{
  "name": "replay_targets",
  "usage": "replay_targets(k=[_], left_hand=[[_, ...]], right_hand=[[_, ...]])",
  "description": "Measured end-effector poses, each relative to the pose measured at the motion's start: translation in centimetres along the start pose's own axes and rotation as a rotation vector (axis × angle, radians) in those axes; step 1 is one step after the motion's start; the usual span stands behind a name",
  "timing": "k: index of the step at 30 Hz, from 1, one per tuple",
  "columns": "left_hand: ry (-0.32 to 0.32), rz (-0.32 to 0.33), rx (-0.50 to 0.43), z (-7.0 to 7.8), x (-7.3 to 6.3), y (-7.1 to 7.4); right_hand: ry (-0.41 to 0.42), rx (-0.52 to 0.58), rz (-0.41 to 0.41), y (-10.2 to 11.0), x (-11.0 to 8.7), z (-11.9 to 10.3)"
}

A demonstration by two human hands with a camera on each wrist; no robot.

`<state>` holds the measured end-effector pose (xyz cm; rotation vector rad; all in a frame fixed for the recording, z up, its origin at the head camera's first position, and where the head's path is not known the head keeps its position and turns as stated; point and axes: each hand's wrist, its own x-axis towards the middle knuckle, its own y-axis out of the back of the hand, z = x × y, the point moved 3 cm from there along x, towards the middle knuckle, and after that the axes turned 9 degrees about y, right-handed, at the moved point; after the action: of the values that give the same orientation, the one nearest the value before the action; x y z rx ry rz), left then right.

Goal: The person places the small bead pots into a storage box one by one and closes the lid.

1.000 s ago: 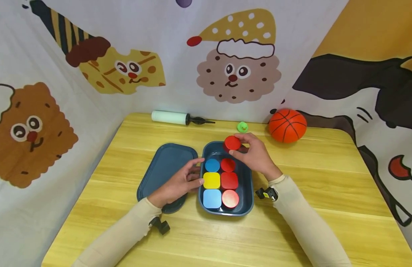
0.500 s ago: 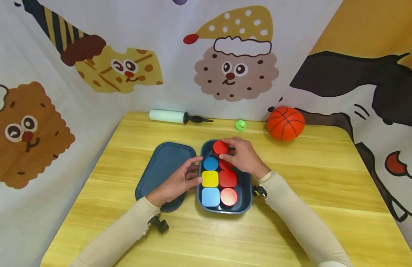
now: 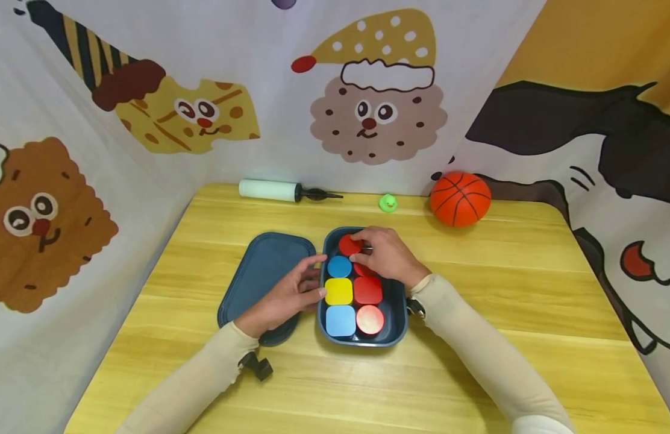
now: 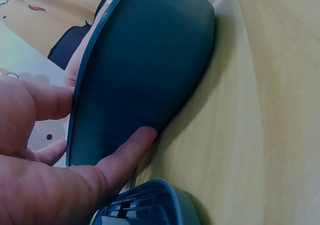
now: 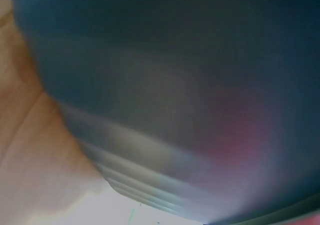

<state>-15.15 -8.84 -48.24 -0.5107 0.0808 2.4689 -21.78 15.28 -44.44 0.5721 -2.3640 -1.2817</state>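
Observation:
A dark blue box [image 3: 391, 328] stands on the wooden table, holding several coloured blocks. My right hand [image 3: 390, 256] pinches a red round block [image 3: 348, 245] low inside the far left corner. Its fingers partly hide another red round block [image 3: 363, 270]. Nearer lie a blue round block [image 3: 339, 266], a yellow square block [image 3: 338, 292], a red square block [image 3: 368, 290], a light blue square block [image 3: 340, 320] and a red round block [image 3: 370, 319]. My left hand [image 3: 286, 296] rests against the box's left side; the left wrist view has its thumb [image 4: 131, 151] on the outer wall.
Left of the box lies a dark blue lid [image 3: 270, 259], partly under the left hand. Along the back stand a white hand pump [image 3: 270, 190], a green rubber duck [image 3: 388, 203] and a small orange basketball [image 3: 461, 199]. A printed curtain [image 3: 281, 132] hangs behind. The right wrist view is blurred.
My right hand has moved left and down, taking the red round block from over the box's far right to its far left corner. The left hand stays against the box.

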Motion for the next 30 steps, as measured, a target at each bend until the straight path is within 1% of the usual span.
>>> replay_targets(k=[4, 8, 12, 17, 20, 24, 27, 30], left_hand=[[0.002, 0.004, 0.004, -0.1, 0.0, 0.0], [-0.002, 0.01, 0.004, 0.0, 0.0, 0.1], [0.006, 0.012, 0.007, 0.0, -0.1, 0.0], [0.007, 0.027, 0.02, 0.0, 0.0, 0.1], [-0.008, 0.04, 0.032, 0.2, 0.0, 0.3], [-0.044, 0.059, 0.05, 0.6, -0.2, 0.7], [-0.068, 0.081, 0.071, 1.0, -0.5, 1.1], [-0.083, 0.103, 0.103, 1.4, -1.1, 1.6]], right_hand=[[-0.002, -0.03, -0.027, -0.2, 0.0, 0.1], [-0.012, -0.032, -0.027, -0.1, 0.0, 0.1], [-0.014, 0.023, -0.013, 0.2, -0.3, 0.2], [-0.019, 0.1, 0.053, 1.7, -1.2, 0.0], [-0.014, 0.141, 0.095, 3.0, -2.0, -0.7], [0.004, 0.196, 0.131, 4.7, -2.9, -2.3], [0.026, 0.242, 0.162, 5.4, -3.4, -3.6], [0.043, 0.293, 0.194, 5.3, -3.7, -4.9]])
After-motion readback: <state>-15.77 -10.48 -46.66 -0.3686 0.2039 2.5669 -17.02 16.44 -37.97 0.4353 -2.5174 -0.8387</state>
